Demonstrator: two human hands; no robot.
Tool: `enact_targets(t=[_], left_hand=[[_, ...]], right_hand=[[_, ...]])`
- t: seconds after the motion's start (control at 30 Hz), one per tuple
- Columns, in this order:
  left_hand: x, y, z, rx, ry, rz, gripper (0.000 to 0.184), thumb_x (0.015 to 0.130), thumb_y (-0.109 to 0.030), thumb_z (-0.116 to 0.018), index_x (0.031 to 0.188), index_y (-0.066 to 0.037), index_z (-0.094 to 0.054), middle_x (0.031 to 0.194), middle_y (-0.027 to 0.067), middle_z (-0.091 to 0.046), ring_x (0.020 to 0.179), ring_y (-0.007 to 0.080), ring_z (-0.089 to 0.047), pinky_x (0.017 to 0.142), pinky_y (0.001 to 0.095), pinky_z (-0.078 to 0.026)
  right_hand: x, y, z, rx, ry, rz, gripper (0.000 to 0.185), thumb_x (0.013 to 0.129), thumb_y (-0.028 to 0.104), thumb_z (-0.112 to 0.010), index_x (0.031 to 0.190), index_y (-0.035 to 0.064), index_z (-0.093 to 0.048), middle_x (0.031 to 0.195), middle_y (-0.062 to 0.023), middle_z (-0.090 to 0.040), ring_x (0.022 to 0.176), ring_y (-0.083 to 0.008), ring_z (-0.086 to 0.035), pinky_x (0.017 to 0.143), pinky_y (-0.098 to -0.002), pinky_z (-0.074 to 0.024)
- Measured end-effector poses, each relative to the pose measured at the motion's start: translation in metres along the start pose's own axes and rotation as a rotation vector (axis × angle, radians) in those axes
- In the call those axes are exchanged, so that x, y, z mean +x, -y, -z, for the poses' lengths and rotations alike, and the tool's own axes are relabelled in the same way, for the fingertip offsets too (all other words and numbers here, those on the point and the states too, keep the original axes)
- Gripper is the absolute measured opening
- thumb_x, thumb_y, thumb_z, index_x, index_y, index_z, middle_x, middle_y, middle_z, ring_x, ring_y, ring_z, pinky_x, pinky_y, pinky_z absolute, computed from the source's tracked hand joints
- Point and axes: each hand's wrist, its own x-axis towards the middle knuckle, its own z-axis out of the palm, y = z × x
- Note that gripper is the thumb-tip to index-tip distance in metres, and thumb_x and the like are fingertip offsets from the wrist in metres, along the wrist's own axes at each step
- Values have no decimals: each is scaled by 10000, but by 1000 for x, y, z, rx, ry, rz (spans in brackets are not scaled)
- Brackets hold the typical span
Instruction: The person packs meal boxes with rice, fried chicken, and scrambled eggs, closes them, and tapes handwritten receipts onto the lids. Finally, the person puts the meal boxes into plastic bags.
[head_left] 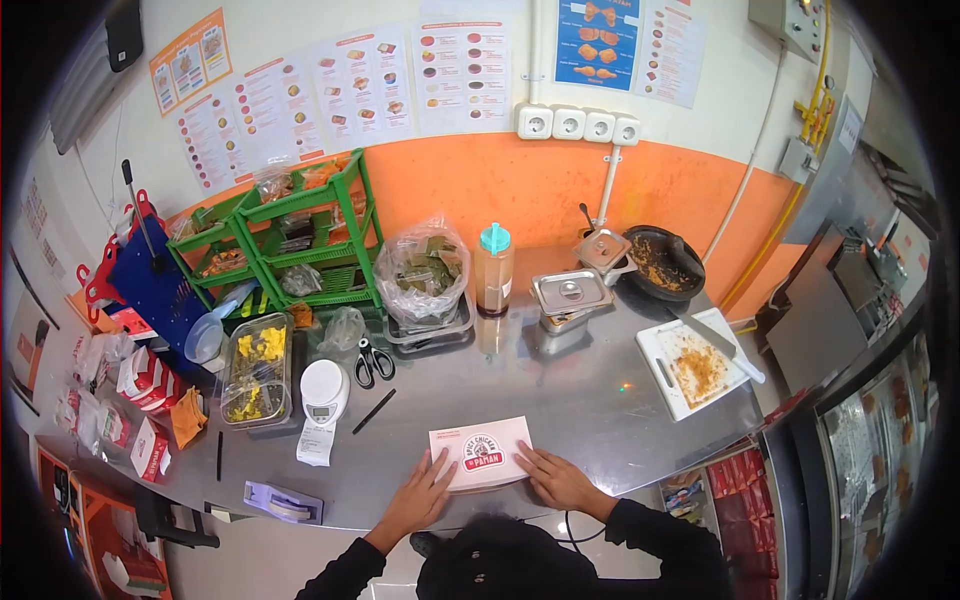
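A closed white cardboard food box [484,482] with a red and black chicken logo lies at the front edge of the steel table. My left hand [420,490] rests on its left side, fingers stretched out over the lid. On the right side, my right hand [557,482] lies with its fingers spread across the lid's edge. Both hands touch the box, and neither is closed around anything. My thumbs are partly hidden.
Left of the box are a white kitchen scale [323,385], black scissors [375,362], a black pen [374,411], a purple tape dispenser [284,502] and a clear food container [235,400]. At the right, a knife [708,334] lies on a white cutting board [655,360]. Metal containers [572,293] stand behind.
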Motion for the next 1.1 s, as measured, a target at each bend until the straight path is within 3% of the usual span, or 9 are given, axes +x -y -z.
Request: enact_targets(t=[0.27, 0.47, 0.63, 0.73, 0.77, 0.83, 0.9, 1.0, 1.1], left_hand=[[-4, 20, -14, 9, 89, 12, 547, 893, -276, -518, 1383, -94, -361, 1471, 84, -303, 1310, 361, -336, 1047, 428, -346], [-5, 4, -3, 140, -119, -40, 494, 889, -253, -551, 1344, -108, -423, 1418, 48, -399, 1218, 321, -467, 986, 398, -420], [-9, 5, -29, -178, -152, 89, 501, 896, -240, -552, 1352, -84, -415, 1417, 91, -399, 1239, 331, -445, 1013, 394, -382], [-8, 15, -53, -481, -264, 138, 520, 885, -223, -581, 1348, -67, -403, 1427, 127, -364, 1205, 319, -473, 975, 373, -420], [-7, 17, -61, -572, -334, 149, 535, 877, -217, -598, 1347, -61, -396, 1432, 143, -346, 1183, 320, -491, 953, 366, -441], [9, 1, -71, -867, -567, 597, 553, 862, -246, -621, 1328, -41, -406, 1376, 184, -373, 1121, 340, -514, 918, 379, -460], [19, 0, -101, -1198, -786, 879, 585, 840, -301, -625, 1303, -16, -411, 1263, 229, -407, 1094, 384, -482, 941, 443, -418], [18, 15, -103, -783, -343, 743, 565, 850, -275, -576, 1311, -5, -394, 1267, 227, -411, 1189, 385, -398, 1012, 459, -326], [23, 11, -93, -940, -427, 689, 545, 855, -221, -543, 1311, 29, -377, 1280, 223, -412, 1220, 357, -373, 1051, 417, -275]], right_hand=[[2, -2, -3, 24, -84, -19, 477, 846, 156, -592, 1299, 73, -468, 1379, -107, -437, 1066, -288, -567, 885, -347, -481], [-4, -5, -17, -21, -160, -27, 453, 821, 137, -626, 1254, 76, -509, 1335, -91, -489, 1041, -265, -585, 838, -342, -504], [-2, -2, -16, 44, -227, -52, 418, 803, 134, -661, 1200, 65, -551, 1312, -105, -514, 983, -247, -621, 779, -322, -519], [-3, -20, -46, 440, -374, -227, 346, 820, 145, -669, 1128, 14, -584, 1232, -187, -531, 873, -275, -635, 723, -304, -515], [3, -18, -51, 556, -406, -455, 274, 854, 158, -626, 1070, -6, -588, 1183, -204, -538, 855, -291, -622, 735, -320, -503], [17, -9, -64, 787, -427, -899, 240, 922, 183, -540, 955, -48, -597, 1086, -238, -551, 819, -322, -596, 759, -351, -480], [3, -17, -86, 514, -350, -731, 367, 946, 281, -485, 964, -69, -592, 1058, -242, -508, 782, -328, -566, 767, -363, -469], [14, -13, -92, 346, -335, -625, 490, 974, 366, -390, 968, -83, -587, 1025, -239, -511, 800, -321, -547, 788, -374, -443], [18, 5, -75, 519, -308, -716, 514, 988, 374, -346, 1002, -86, -575, 963, -217, -544, 817, -299, -545, 784, -369, -428]])
